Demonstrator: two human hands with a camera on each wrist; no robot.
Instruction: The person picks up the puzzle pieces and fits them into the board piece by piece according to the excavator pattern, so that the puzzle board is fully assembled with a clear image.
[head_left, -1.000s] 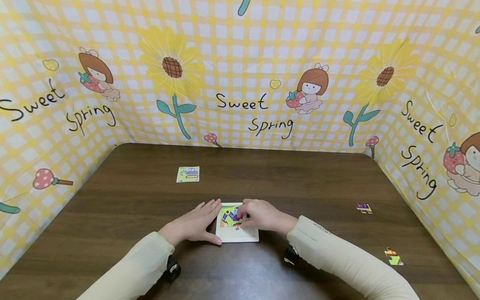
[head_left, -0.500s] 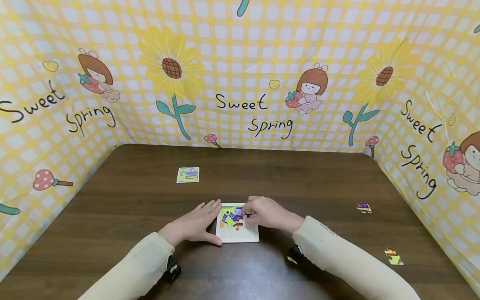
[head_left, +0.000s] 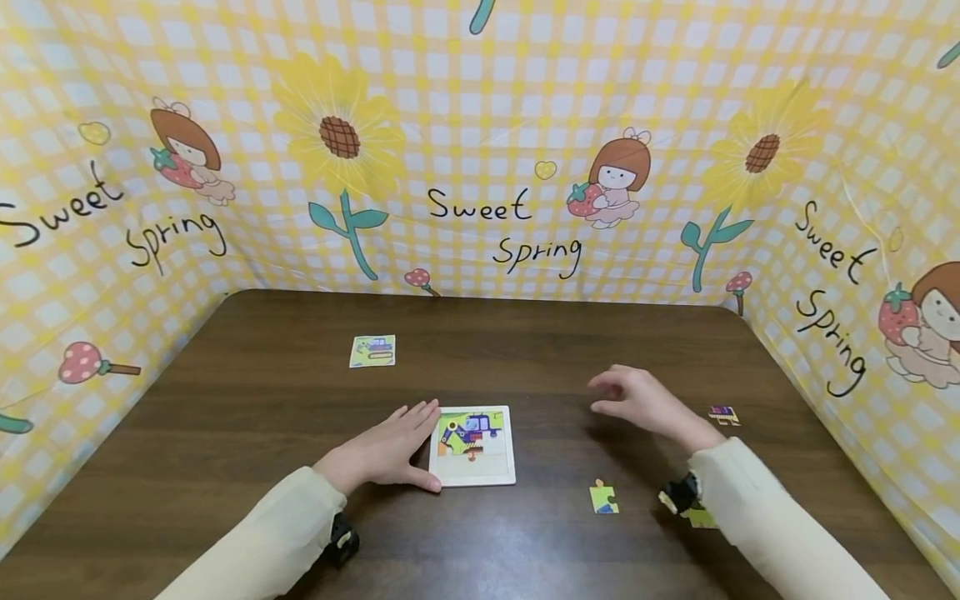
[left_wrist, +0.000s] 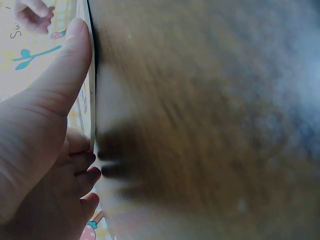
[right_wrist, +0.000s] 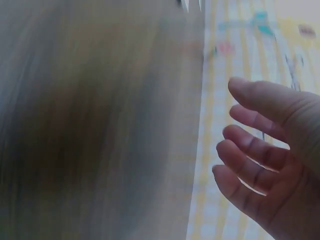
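A white puzzle tray [head_left: 480,479] lies on the table, its upper part filled with joined pieces [head_left: 467,435] that show a purple and green digger. Its lower part is bare white apart from an orange tab. My left hand [head_left: 386,446] rests along the tray's left edge, fingers straight and thumb at the front corner, also seen in the left wrist view. Over the table to the right of the tray, my right hand [head_left: 637,402] hovers with loosely bent fingers and holds nothing. A loose yellow-green puzzle piece [head_left: 603,497] lies below it.
A purple puzzle piece [head_left: 724,415] lies at the right, past my right wrist. Another green piece [head_left: 701,518] is partly hidden by my right sleeve. A picture card [head_left: 372,351] lies at the back left. A checked cloth [head_left: 480,125] walls the table [head_left: 225,400].
My right hand has let go of a piece at the tray's upper right, where it now lies, and has moved away to the right. My left hand has stayed at the tray.
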